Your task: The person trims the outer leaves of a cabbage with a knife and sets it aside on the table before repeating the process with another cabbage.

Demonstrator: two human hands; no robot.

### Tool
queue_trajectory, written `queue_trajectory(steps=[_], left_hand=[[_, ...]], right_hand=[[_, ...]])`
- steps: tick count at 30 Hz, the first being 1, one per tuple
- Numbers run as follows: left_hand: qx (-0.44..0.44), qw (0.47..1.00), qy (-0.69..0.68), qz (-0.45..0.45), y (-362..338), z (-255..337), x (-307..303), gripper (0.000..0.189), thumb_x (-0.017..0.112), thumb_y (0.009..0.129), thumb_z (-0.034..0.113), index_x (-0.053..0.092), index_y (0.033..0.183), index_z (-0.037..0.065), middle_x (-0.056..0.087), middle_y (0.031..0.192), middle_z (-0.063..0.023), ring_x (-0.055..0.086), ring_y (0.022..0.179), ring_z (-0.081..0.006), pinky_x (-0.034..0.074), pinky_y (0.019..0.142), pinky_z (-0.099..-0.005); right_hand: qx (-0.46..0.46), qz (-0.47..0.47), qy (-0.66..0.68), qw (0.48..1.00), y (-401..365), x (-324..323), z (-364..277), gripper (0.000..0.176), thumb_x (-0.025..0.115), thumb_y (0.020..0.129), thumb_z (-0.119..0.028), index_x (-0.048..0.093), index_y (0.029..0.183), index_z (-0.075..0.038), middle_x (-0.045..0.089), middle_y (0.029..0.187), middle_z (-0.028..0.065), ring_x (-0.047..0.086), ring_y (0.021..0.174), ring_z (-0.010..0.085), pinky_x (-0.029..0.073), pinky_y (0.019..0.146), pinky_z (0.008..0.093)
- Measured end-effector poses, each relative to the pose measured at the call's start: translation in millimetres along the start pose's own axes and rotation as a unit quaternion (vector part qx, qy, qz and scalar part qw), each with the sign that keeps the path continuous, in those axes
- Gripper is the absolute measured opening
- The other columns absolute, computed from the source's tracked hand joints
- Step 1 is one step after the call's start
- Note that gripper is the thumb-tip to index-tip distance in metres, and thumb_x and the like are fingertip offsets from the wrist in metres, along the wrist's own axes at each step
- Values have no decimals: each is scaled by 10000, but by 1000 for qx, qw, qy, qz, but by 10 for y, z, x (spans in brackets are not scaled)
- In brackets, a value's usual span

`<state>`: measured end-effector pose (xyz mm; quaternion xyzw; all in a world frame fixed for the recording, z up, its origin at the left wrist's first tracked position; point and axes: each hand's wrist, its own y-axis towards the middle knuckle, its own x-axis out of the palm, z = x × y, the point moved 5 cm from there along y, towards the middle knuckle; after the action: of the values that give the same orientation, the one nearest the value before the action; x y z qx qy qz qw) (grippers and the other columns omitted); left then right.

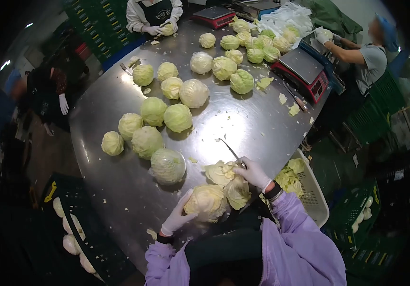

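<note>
Gloved in white, my left hand (pixel 178 217) is wrapped round the left side of a pale cabbage (pixel 206 203) at the table's near edge. My right hand (pixel 253 174) is closed on the handle of a curved knife (pixel 231 150), whose blade points up and left over the metal table. Loose cabbage leaves (pixel 237 191) lie between the cabbage and my right hand, partly touching both. A cabbage in clear wrap (pixel 167 166) rests just beyond my left hand.
Many cabbages (pixel 152 111) spread across the metal table (pixel 271 119). Red scales (pixel 305 71) and another knife (pixel 298 99) are at the right. A white basket of leaves (pixel 315 200) stands by the near right edge, a green crate (pixel 90 229) at the left. Co-workers (pixel 376 62) stand around.
</note>
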<state>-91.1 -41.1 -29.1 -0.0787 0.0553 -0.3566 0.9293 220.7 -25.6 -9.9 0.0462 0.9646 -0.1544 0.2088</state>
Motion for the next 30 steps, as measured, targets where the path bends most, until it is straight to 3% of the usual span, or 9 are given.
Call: queue_trajectory(steps=[3,4,7,10,16,19,22,24,30], left_hand=[[-5,1000,13,-14,-69,38,-16,872,788,762,188,299,1468,38,301,1519,-152,297,1394,-256,242,1139,-372],[-7,1000,12,-17,-63,75,25,872,788,762,188,299,1468,38,301,1519,-152,297,1394,-256,242,1139,-372],[19,973,203,107,70,556,336,899,861,647,375,431,1331,-20,446,1373,-214,423,1293,-339,334,1085,-403],[35,917,375,128,117,452,480,915,850,639,425,446,1316,-38,483,1320,-230,437,1269,-369,349,1071,-418],[88,948,292,88,187,440,263,748,800,716,352,507,1325,33,503,1337,-179,445,1262,-355,369,1059,-410],[94,969,223,46,220,317,94,752,795,734,321,485,1358,38,507,1345,-159,461,1263,-326,363,1066,-386],[69,990,109,47,179,115,-84,726,760,790,289,446,1391,32,496,1374,-127,475,1263,-275,367,1071,-375],[-31,958,-238,159,96,-62,-187,680,700,860,256,389,1419,24,478,1395,-107,486,1254,-251,386,1064,-381],[-224,844,-458,166,-46,-200,618,602,319,1010,514,348,1424,78,480,1372,-115,491,1248,-270,433,1021,-442]], right_hand=[[-50,-150,-25,987,-285,193,-336,516,774,765,-404,601,1070,-25,642,873,131,609,750,201,491,691,324],[-196,-100,-46,974,-352,329,-405,623,800,720,-440,577,1139,-36,624,971,154,610,850,250,485,766,338],[-78,-213,-117,967,-466,789,-262,633,803,712,-436,577,1149,-37,606,1003,158,591,874,296,473,777,360],[-234,-126,-57,962,-481,831,-375,547,782,743,-418,595,1074,-25,605,930,145,579,805,281,462,722,368],[-131,-170,-6,977,-311,798,-203,376,736,813,-326,616,964,-3,600,735,118,618,713,180,476,640,327],[-11,-66,130,989,-47,765,72,271,701,841,-248,607,872,5,618,689,99,558,556,159,464,564,315],[13,4,17,1000,139,479,352,253,686,852,-227,609,917,6,619,688,92,559,553,149,478,576,305],[-26,-3,31,999,-125,331,19,301,676,862,-256,608,1002,2,621,704,100,559,559,161,487,584,316],[-55,-99,-79,990,-637,470,-255,712,739,810,-374,456,1382,-58,655,1031,172,646,939,273,507,829,353]])
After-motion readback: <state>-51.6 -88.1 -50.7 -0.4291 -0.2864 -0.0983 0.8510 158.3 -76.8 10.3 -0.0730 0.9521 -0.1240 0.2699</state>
